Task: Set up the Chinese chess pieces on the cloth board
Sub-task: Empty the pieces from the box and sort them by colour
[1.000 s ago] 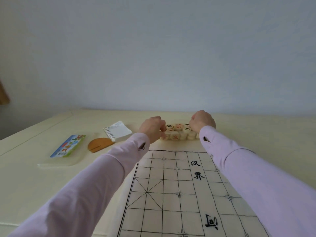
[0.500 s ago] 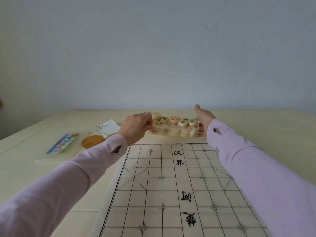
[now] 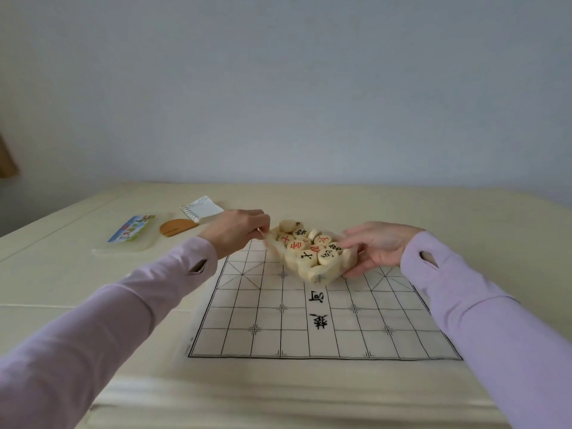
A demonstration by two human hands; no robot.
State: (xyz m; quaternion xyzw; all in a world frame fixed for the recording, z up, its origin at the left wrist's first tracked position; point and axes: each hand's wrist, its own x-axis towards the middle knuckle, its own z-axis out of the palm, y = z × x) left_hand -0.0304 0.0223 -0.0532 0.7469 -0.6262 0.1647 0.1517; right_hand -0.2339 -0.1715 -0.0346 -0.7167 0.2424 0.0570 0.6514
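Observation:
A cloth board [image 3: 322, 308] with a black grid and characters lies flat on the cream table. Above its far half hangs a clear tray [image 3: 335, 269] tilted toward me, heaped with several round wooden chess pieces [image 3: 309, 247] marked in red and black. My left hand [image 3: 236, 232] pinches the tray's far left corner. My right hand [image 3: 376, 247] holds the tray's right end, fingers under it and thumb on top. No pieces lie on the board.
At the back left of the table lie a white spiral notepad [image 3: 202, 209], a brown half-round wooden piece [image 3: 176, 227] and a colourful printed card on a clear lid [image 3: 133, 235]. A pale wall stands behind the table.
Both hands lifted the tray of pieces off the table behind the board and brought it toward me over the board's far half, tilting it. The camera view dropped lower over the board.

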